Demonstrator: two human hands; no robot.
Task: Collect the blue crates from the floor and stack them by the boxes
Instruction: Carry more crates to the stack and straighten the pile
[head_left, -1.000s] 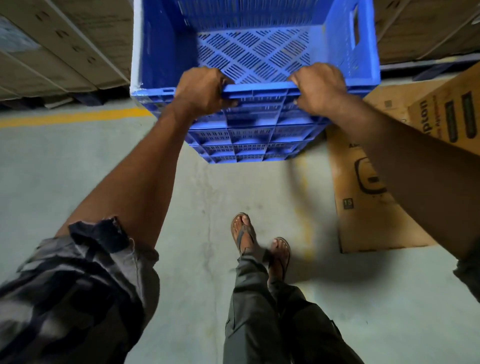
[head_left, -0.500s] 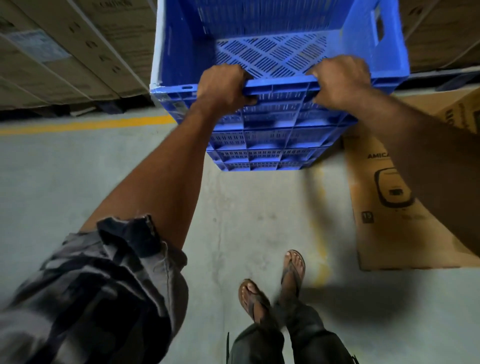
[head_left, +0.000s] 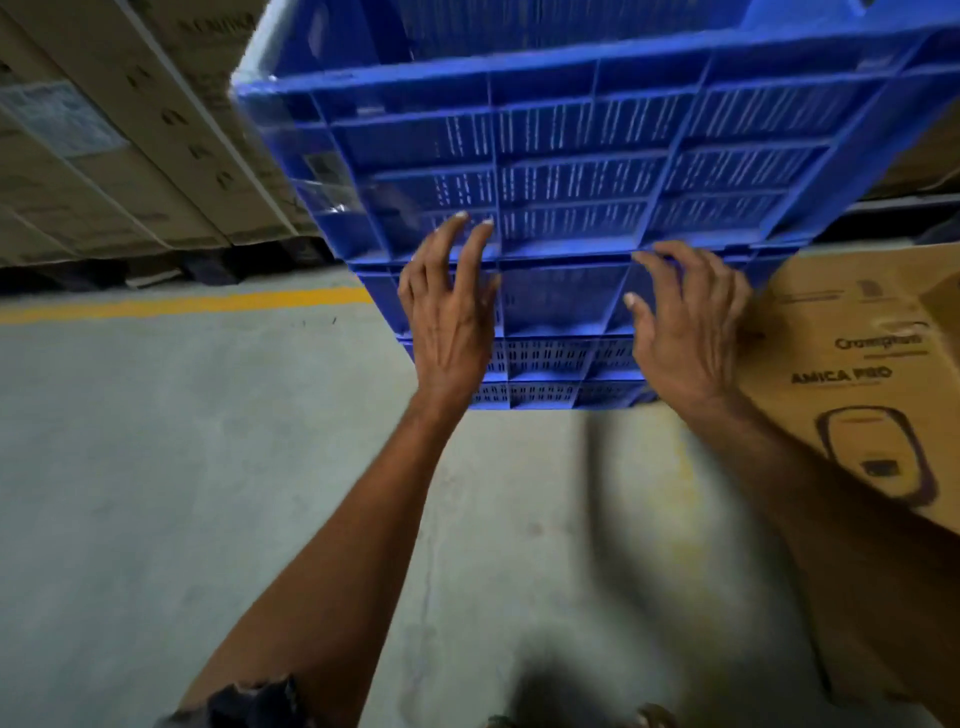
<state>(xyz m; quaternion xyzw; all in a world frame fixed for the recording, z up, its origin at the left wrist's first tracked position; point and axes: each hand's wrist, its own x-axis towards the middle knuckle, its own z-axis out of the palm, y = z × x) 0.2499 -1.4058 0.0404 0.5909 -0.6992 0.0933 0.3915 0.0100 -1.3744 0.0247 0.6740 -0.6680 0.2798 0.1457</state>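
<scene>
While the top blue crate (head_left: 545, 156) sits on the crate stack (head_left: 545, 364) just left of the cardboard box (head_left: 857, 364) | left hand (head_left: 452, 312), right hand (head_left: 685, 332) — fingers spread, gripping nothing — seemingly touching the crate walls | step: seating crate | next: square it, let go.

A stack of blue crates (head_left: 550, 358) stands on the floor in the upper centre of the frame. The open-topped top crate (head_left: 571, 156) has a near wall ribbed in a grid with fine vertical slots, and it sits on the lower ones. Stacked cardboard boxes (head_left: 104, 156) stand at upper left. A printed box (head_left: 857, 364) lies just beside the stack at right.
</scene>
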